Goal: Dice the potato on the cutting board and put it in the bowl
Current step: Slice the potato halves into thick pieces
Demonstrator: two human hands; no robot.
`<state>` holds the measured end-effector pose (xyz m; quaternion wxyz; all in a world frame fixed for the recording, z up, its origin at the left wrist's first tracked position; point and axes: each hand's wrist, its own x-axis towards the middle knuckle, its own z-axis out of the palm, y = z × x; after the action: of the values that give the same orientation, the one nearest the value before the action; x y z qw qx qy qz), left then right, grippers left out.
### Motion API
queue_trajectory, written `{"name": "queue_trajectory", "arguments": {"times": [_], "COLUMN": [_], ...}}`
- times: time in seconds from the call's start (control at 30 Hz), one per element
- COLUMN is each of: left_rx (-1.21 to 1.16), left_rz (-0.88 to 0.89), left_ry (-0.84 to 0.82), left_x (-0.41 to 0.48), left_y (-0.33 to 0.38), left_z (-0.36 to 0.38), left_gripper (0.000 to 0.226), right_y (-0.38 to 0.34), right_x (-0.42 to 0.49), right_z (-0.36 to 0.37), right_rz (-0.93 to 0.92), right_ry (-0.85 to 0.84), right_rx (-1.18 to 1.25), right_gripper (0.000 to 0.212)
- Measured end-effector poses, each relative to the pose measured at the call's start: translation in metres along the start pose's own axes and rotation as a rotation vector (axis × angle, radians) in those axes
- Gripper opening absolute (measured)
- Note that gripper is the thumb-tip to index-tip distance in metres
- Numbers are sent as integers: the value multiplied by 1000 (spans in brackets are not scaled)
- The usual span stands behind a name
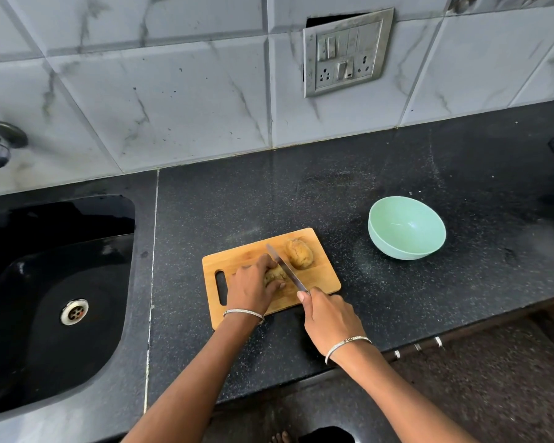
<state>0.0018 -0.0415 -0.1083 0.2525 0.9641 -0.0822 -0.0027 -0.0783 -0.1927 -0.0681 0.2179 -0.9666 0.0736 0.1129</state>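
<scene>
On the wooden cutting board (pixel 320 278), the left hand (pixel 251 287) curls its fingers (pixel 263 262) round one potato half (pixel 275 274). The right hand (pixel 330 318) grips a knife (pixel 287 268), its blade against that half. The other potato half (pixel 299 253) lies behind; the empty mint-green bowl (pixel 397 248) stands apart on the bench (pixel 397 302).

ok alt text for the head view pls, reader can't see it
A left hand steadies a potato piece on a wooden cutting board while the right hand holds a knife against it. A second potato piece lies beyond the knife, and an empty green bowl sits on the black counter to the right.
</scene>
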Motion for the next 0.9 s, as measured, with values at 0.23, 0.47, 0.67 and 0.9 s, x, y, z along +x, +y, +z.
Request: {"name": "queue_trajectory", "arguments": {"times": [0.23,0.47,0.67,0.9], "left_rx": [-34,-34,-64,-74], "left_rz": [-15,-23,-38,-51], "left_ry": [8,10,3,-3], "left_x": [0,1,2,3], "left_y": [1,-3,0,3], "left_z": [-2,-1,-3,-4], "left_gripper": [34,34,37,38], "right_y": [-6,-20,-4,-3], "right_x": [4,24,13,10], "right_z": [2,14,22,32], "right_rz": [10,41,49,89], "right_ry": [13,-17,-50,-56], "right_rx": [-46,-11,-48,-78], "right_gripper": [39,37,37,38]}}
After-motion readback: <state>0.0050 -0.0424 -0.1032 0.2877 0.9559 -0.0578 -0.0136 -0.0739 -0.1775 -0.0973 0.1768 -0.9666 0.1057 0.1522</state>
